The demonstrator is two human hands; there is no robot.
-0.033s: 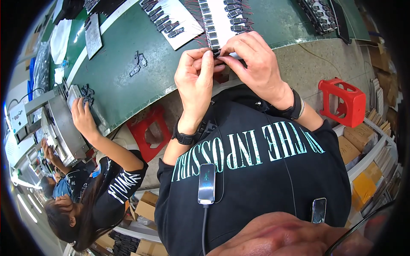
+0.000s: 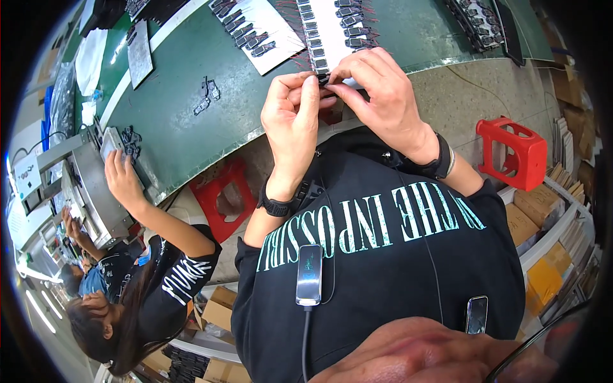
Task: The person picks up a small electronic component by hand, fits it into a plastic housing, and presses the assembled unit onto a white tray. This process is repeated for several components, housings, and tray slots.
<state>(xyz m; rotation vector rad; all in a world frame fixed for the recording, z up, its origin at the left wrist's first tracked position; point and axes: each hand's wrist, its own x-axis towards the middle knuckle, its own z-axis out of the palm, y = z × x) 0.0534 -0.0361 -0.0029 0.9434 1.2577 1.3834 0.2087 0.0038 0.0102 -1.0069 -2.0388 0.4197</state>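
Note:
At the table's front edge my left hand (image 2: pixel 292 121) and my right hand (image 2: pixel 380 86) meet, fingertips pinched together. Between them is a small black part (image 2: pixel 324 80), mostly covered by the fingers, so its exact kind is hidden. Just beyond my fingertips runs a column of small black modules with grey faces (image 2: pixel 312 35), thin red wires sticking out at the side. It lies along a white board (image 2: pixel 330 25). A second column of similar modules (image 2: pixel 352 22) lines the board's right side.
On the green table (image 2: pixel 185 140) lie another white board (image 2: pixel 281 38) with modules, a few loose black parts (image 2: pixel 205 96) and a module stack (image 2: pixel 476 25) at right. Red stools (image 2: pixel 514 153) stand below. At left, a co-worker's hand (image 2: pixel 122 182) is by a metal machine (image 2: pixel 96 191).
My hands stay in place. The co-worker's hand at the left has shifted slightly down in the picture, away from the black parts beside the machine.

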